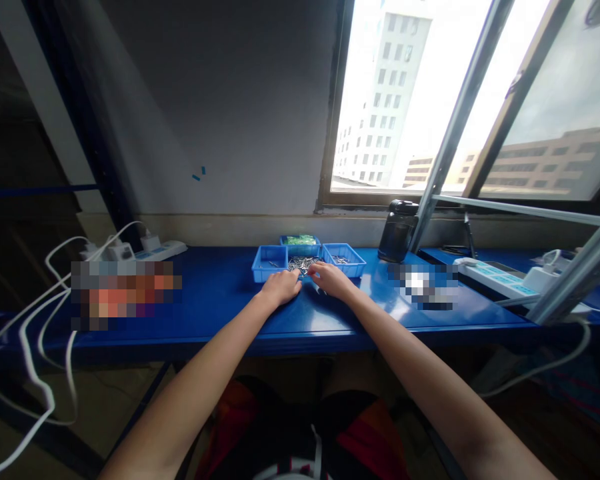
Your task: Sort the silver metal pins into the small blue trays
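A pile of small shiny metal pieces point(304, 263), which look like screws, lies between blue plastic bins. My left hand point(281, 287) rests at the pile's near left side, its fingers bent and close together. Across from it, my right hand point(331, 281) has thumb and fingertips pinched at the pile's right edge; anything between them is too small to make out. The left blue bin point(271, 273) holds a few metal pieces, and the right blue bin point(353, 267) holds several. Behind the pile, a third blue bin point(283, 248) contains green packets point(301, 240).
The blue table point(220, 293) meets a wall and a window. A black bottle point(398, 231) stands at the back right beside a metal frame post point(570, 267). White power strips point(500, 279) and cables lie at both sides. Two blurred-out patches cover other items.
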Motion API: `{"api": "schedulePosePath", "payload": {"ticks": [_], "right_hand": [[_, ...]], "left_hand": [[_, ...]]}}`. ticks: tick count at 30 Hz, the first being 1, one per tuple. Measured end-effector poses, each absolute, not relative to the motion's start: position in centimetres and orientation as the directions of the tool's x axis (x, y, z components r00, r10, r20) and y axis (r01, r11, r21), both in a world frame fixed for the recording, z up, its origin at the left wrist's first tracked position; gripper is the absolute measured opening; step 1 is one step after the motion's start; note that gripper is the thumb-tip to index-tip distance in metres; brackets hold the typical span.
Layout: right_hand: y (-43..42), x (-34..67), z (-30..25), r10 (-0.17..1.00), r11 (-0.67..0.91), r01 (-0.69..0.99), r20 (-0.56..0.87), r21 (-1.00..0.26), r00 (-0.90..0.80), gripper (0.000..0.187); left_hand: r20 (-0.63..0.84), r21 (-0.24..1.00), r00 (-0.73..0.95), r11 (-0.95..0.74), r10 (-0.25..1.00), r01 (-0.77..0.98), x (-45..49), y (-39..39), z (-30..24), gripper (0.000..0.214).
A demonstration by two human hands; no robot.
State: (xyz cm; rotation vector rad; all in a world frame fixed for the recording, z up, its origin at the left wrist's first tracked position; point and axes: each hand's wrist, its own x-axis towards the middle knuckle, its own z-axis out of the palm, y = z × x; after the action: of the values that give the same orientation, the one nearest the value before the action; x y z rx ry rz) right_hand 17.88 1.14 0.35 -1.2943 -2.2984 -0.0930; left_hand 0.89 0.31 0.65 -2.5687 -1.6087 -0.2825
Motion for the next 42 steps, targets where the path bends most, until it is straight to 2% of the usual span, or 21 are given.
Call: {"api": "schedulePosePath", "payload": {"ticks": [5,10,42], "right_hand": [[0.81,17.44,0.42,0.709,0.656,0.723,0.506,-0.216,-0.492,0.018],[0.62,17.31,0.51,0.679,0.694,0.688,0.513,-0.214,-0.525,0.017],[0.74,17.67,0.58,0.769,0.603,0.759,0.434,-0.246,-0.470,0.013]], "left_hand": [[0.194,0.017,0.423,-0.434,0.885,0.901,0.98,-0.07,1.01,0.034],[0.193,0.017,0.433,-0.444,0.880,0.896,0.98,-0.25,1.18,0.028],[0.241,0.026,0.410,-0.428,0.880,0.903,0.87,0.35,0.81,0.029]]}}
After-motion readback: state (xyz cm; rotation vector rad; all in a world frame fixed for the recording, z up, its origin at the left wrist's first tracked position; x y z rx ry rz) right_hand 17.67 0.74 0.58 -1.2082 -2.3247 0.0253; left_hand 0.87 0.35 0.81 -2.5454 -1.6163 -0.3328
